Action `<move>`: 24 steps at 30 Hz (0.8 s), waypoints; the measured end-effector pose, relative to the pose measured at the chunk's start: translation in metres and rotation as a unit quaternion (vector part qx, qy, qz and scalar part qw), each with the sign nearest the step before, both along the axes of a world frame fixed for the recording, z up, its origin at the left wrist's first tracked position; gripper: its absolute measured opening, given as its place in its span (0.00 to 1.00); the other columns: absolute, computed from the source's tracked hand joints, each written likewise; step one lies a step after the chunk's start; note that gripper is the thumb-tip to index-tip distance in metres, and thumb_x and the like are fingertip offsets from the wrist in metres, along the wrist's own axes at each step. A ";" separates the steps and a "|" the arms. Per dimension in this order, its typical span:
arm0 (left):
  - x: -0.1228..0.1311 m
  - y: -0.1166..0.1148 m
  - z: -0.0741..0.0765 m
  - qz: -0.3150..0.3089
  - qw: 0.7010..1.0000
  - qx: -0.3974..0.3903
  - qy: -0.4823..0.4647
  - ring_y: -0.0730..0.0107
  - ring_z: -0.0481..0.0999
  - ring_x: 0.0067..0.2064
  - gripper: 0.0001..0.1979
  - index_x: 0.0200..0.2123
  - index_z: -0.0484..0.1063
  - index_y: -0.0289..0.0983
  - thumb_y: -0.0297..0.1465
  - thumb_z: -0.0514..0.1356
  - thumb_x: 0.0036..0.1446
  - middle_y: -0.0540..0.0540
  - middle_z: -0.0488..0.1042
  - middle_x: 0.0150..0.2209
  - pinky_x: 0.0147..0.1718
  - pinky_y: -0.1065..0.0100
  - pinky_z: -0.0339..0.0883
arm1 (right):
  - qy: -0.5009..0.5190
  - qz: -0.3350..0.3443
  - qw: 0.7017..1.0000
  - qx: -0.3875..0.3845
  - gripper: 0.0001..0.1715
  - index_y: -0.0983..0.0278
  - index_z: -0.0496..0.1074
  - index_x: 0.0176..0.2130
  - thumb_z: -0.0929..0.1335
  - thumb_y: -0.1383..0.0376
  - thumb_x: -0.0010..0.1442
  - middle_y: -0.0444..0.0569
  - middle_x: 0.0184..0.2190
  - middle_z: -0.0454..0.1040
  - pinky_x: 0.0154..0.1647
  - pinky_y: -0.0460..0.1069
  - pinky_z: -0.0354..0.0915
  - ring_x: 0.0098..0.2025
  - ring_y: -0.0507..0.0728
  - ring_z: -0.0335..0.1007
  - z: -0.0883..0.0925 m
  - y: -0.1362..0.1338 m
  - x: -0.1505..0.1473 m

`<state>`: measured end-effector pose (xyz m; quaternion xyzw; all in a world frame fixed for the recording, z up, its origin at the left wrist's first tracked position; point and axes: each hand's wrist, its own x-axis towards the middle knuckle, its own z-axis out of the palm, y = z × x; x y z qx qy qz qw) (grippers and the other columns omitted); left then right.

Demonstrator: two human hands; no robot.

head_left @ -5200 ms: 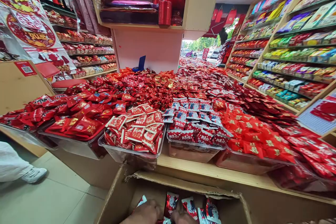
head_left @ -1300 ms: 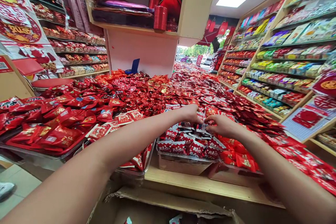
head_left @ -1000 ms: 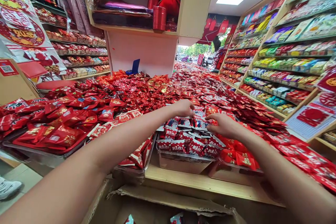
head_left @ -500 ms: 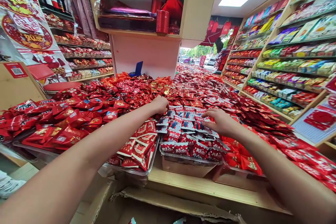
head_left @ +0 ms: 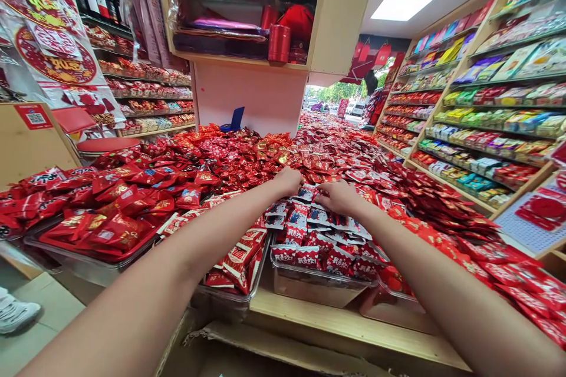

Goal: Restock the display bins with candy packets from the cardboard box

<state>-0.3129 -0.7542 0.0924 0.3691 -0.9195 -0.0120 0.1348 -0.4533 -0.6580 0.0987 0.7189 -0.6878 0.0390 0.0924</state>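
Observation:
Small red-and-white candy packets (head_left: pixel 306 258) stand in rows in a clear plastic bin (head_left: pixel 325 290) in front of me. At the back of this bin, my left hand (head_left: pixel 289 181) is closed, with its fingers curled down among the packets. What those fingers hold, if anything, is hidden behind the hand. Close on its right, my right hand (head_left: pixel 338 195) rests on the upper packets, fingers reaching left and slightly apart. A white-edged packet (head_left: pixel 306 192) lies between the two hands.
Red-and-cream packets (head_left: pixel 239 256) fill the bin on the left, and red packets (head_left: pixel 110 230) lie beyond. Red-orange packets (head_left: pixel 424 238) heap up on the right. Below the wooden ledge (head_left: pixel 336 321) is a torn-edged cardboard box (head_left: pixel 283 346). A cabinet (head_left: pixel 340 17) overhangs the counter.
My right hand has moved left across the packets, towards my left hand. My left hand has shifted slightly right. The view has tilted a little upward.

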 end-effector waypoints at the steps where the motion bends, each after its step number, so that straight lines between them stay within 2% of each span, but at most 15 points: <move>1: -0.001 0.000 0.001 -0.002 1.000 0.001 -0.011 0.67 0.71 0.40 0.12 0.36 0.70 0.33 0.37 0.54 0.56 0.46 0.72 0.38 0.43 0.59 0.62 | 0.003 -0.004 1.000 0.001 0.21 0.60 0.69 0.45 0.61 0.55 0.55 0.54 0.43 0.73 0.43 0.62 0.59 0.49 0.69 0.61 -0.001 -0.002 -0.002; 8: -0.005 0.013 0.003 -0.032 0.998 -0.017 -0.060 0.66 0.72 0.41 0.09 0.33 0.72 0.34 0.31 0.53 0.57 0.46 0.75 0.35 0.44 0.59 0.61 | 0.010 -0.009 1.000 0.011 0.19 0.62 0.70 0.44 0.59 0.60 0.57 0.54 0.43 0.73 0.43 0.57 0.60 0.47 0.65 0.64 -0.002 -0.009 -0.010; 13: 0.000 0.023 0.009 -0.054 0.997 -0.031 -0.050 0.60 0.71 0.43 0.12 0.37 0.74 0.35 0.28 0.53 0.53 0.42 0.75 0.38 0.43 0.64 0.61 | 0.001 -0.001 1.000 -0.002 0.19 0.63 0.69 0.47 0.59 0.61 0.58 0.54 0.43 0.73 0.44 0.53 0.60 0.46 0.61 0.66 0.003 0.001 -0.010; 16: 0.013 0.030 0.017 -0.065 0.997 -0.027 -0.028 0.62 0.70 0.45 0.14 0.42 0.73 0.36 0.28 0.53 0.53 0.42 0.74 0.42 0.43 0.67 0.60 | 0.001 0.014 1.000 -0.013 0.21 0.66 0.68 0.49 0.59 0.62 0.58 0.55 0.45 0.72 0.47 0.51 0.59 0.48 0.60 0.65 0.009 0.019 -0.017; 20: 0.038 0.044 0.024 -0.086 0.996 -0.016 0.002 0.65 0.70 0.44 0.14 0.42 0.72 0.34 0.28 0.54 0.53 0.42 0.73 0.43 0.44 0.69 0.60 | 0.002 0.034 0.999 0.000 0.20 0.66 0.70 0.46 0.61 0.60 0.58 0.52 0.44 0.73 0.49 0.51 0.58 0.48 0.60 0.65 0.012 0.047 -0.026; 22: 0.051 0.058 0.027 -0.090 0.996 -0.015 0.014 0.65 0.70 0.44 0.14 0.43 0.72 0.32 0.27 0.54 0.53 0.40 0.73 0.42 0.44 0.68 0.60 | -0.003 0.041 0.999 0.018 0.17 0.65 0.72 0.43 0.61 0.60 0.58 0.51 0.41 0.75 0.46 0.50 0.60 0.46 0.59 0.67 0.009 0.056 -0.026; 24: 0.065 0.083 0.031 -0.106 0.993 -0.011 0.047 0.65 0.70 0.44 0.14 0.43 0.71 0.31 0.28 0.55 0.53 0.39 0.73 0.42 0.44 0.67 0.60 | -0.017 0.050 0.998 0.035 0.15 0.62 0.73 0.39 0.61 0.62 0.58 0.49 0.37 0.76 0.43 0.49 0.62 0.42 0.58 0.69 0.006 0.059 -0.026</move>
